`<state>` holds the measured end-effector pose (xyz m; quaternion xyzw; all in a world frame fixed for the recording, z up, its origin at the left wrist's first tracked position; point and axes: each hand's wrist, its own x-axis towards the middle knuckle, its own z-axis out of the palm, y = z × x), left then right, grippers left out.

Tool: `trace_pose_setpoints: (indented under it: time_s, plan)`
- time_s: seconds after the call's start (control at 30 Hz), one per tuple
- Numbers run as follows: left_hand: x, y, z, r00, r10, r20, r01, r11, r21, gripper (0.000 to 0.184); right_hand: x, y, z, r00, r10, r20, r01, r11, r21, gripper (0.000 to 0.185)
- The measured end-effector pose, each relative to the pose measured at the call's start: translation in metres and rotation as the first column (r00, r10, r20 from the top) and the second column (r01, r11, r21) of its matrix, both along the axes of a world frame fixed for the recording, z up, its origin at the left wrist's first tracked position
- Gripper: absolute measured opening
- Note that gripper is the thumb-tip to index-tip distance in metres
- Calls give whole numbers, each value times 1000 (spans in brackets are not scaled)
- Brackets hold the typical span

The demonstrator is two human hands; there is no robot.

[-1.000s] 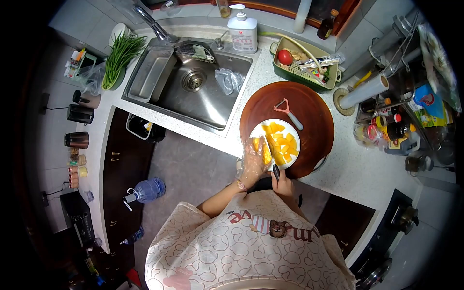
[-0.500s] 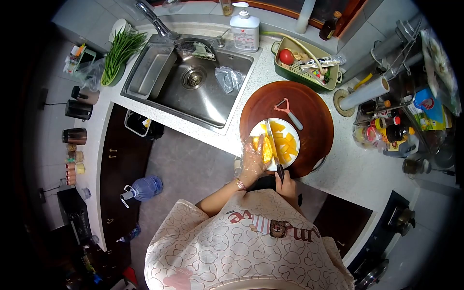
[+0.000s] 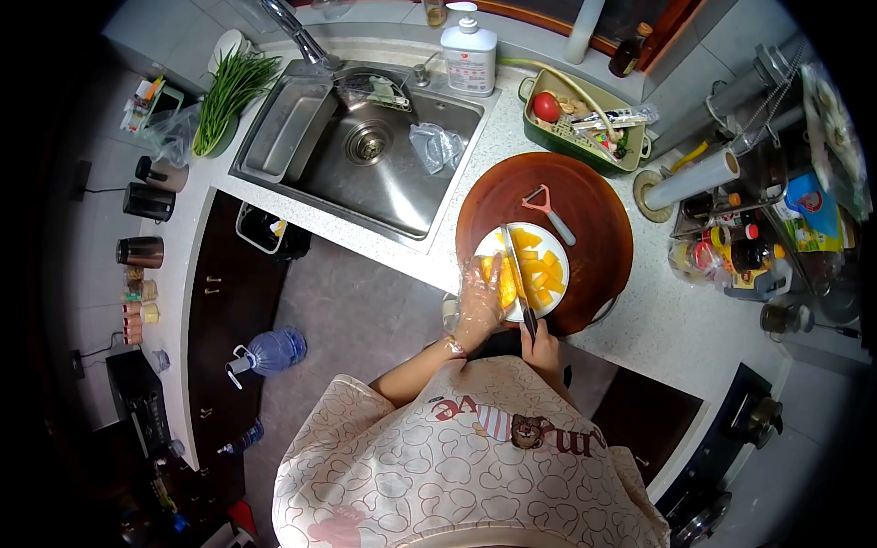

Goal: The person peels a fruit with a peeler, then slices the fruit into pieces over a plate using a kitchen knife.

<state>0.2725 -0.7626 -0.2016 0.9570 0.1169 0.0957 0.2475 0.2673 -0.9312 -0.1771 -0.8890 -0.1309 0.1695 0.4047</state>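
My left hand [image 3: 478,306], in a clear plastic glove, is closed on a large piece of yellow-orange fruit [image 3: 507,285] that looks like mango. The piece lies on the left side of a white plate [image 3: 565,272]. My right hand [image 3: 542,349] grips the black handle of a kitchen knife [image 3: 515,268]. Its blade stretches across the plate, right beside the held piece; whether it has cut in, I cannot tell. Cut yellow chunks [image 3: 545,273] lie to the right of the blade. Beneath the plate is a round brown cutting board [image 3: 598,219], with a peeler [image 3: 554,219] beyond the plate.
A steel sink [image 3: 402,205] with a crumpled plastic bag [image 3: 437,148] is at the left. Behind the board stand a green basket [image 3: 577,146] with a tomato and a soap bottle [image 3: 470,59]. A paper roll holder [image 3: 690,183] and several bottles [image 3: 749,251] stand at the right.
The view has shifted slightly. My left fingers now cover a little more of the fruit piece; the knife and plate keep almost the same position.
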Motion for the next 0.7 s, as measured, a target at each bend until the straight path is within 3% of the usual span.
trace_pose_setpoints:
  time_s: [0.17,0.57,0.67,0.7]
  plan:
    - [-1,1,0,1000,-14,5,14,1000,-8,93,2,2,2,1000,8,6,-9,999,45,28]
    - [-1,-1,-9,1000,1,3,-1,1000,-1,94,0,3,0,999,21,-32,-20,1000,23,27]
    - [-2,-1,-7,1000,4,-22,-4,1000,-30,95,2,8,-3,999,13,-34,-16,996,-91,26]
    - [-3,-2,-6,1000,3,-21,-3,1000,-26,96,1,8,-3,1000,8,-11,-8,999,-39,27]
